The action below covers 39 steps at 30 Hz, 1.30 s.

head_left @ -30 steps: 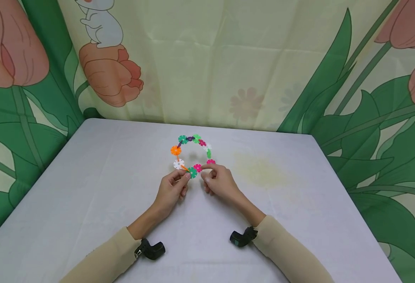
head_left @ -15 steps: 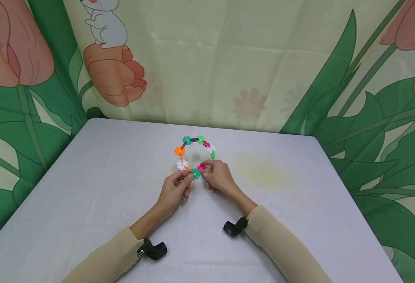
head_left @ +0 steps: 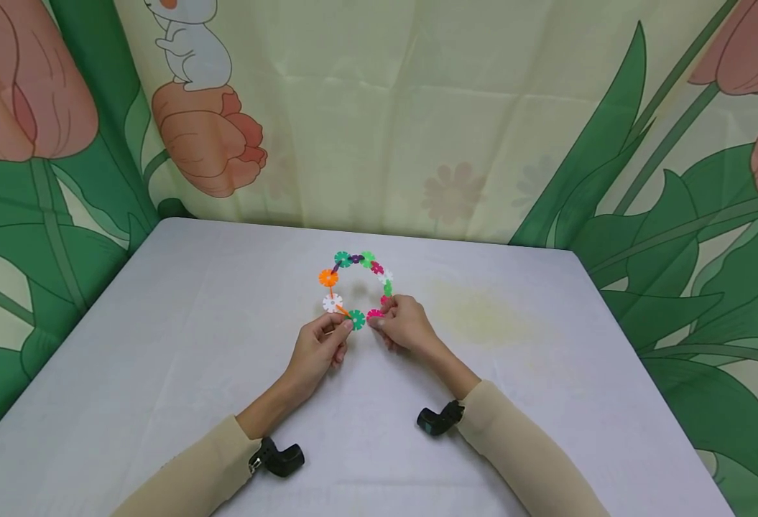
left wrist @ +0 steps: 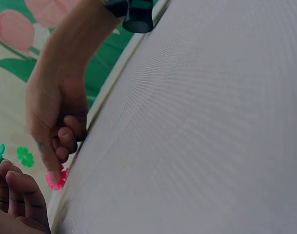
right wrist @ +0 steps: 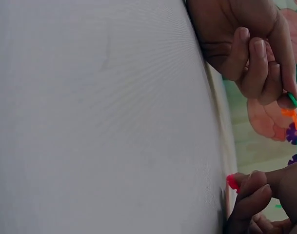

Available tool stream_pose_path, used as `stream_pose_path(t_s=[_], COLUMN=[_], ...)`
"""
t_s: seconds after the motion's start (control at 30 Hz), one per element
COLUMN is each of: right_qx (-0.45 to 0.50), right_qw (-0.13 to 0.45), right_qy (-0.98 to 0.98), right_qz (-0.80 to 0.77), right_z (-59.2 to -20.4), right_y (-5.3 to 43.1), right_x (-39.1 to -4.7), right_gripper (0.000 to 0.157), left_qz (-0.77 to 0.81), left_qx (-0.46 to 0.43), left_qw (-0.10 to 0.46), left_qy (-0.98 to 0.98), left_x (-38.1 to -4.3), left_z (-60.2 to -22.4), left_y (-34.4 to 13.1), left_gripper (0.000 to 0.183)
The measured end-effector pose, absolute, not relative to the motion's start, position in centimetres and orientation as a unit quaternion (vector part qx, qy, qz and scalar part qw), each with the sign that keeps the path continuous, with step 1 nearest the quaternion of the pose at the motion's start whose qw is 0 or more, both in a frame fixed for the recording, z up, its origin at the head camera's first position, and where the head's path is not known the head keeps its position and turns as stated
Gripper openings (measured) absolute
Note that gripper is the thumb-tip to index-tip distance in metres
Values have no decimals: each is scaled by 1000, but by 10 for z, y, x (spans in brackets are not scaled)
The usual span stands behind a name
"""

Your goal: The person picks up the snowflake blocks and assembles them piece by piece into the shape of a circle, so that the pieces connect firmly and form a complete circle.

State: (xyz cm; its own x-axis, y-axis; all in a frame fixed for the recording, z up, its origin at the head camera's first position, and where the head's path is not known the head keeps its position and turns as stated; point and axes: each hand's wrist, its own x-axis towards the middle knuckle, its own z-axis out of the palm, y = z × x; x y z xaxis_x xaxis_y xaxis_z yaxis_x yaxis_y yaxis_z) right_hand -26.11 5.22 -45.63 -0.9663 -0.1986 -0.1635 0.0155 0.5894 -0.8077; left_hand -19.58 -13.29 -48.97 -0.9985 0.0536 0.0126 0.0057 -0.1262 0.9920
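Note:
A chain of small notched snowflake discs curves into a near ring above the table in the head view, with orange (head_left: 328,278), white (head_left: 332,303), purple, light green and pink pieces. My left hand (head_left: 314,352) pinches the teal-green disc (head_left: 358,320) at the chain's lower left end. Thumb and index finger of my right hand (head_left: 411,324) pinch a pink disc (head_left: 374,314) at the other end. A small gap separates the teal-green and pink discs. The right wrist view also has the pink disc (right wrist: 232,182) at the right fingertips; fingers partly hide it.
A white-covered table (head_left: 178,373) lies beneath both hands, with a pale yellowish patch (head_left: 482,309) to the right. Behind it hangs a printed curtain (head_left: 366,129) with tulips and a rabbit. Black wrist cameras (head_left: 282,458) sit at both beige sleeves.
The right hand first touched the pink disc close beside the teal-green one, then took it between thumb and finger. That pink disc has shifted right, away from the teal-green disc. The left hand keeps its pinch.

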Motion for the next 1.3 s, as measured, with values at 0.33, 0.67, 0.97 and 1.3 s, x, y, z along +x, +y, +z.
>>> stream_pose_path(t_s=[0.33,0.67,0.97,1.3], right_qx=[-113,-185,-240,-270], right_qw=[131,118,70,49], right_qy=[892,831,830,835], right_qz=[-418,-511,-499,-478], right_z=[-452,-451,-450,-449], right_y=[70,86,90,89], right_x=[-249,-231,-221,-221], right_gripper=[17,13,12,11], left_qz=[744,730,728,721], left_qx=[43,59,63,71], left_qw=[18,21,29,35], left_qy=[667,681,682,688], left_x=[-194,-194,-194,-194], left_z=[-489,-490,-489,-488], left_y=[-134,-134,-134,-134], left_gripper=[23,25,23,22])
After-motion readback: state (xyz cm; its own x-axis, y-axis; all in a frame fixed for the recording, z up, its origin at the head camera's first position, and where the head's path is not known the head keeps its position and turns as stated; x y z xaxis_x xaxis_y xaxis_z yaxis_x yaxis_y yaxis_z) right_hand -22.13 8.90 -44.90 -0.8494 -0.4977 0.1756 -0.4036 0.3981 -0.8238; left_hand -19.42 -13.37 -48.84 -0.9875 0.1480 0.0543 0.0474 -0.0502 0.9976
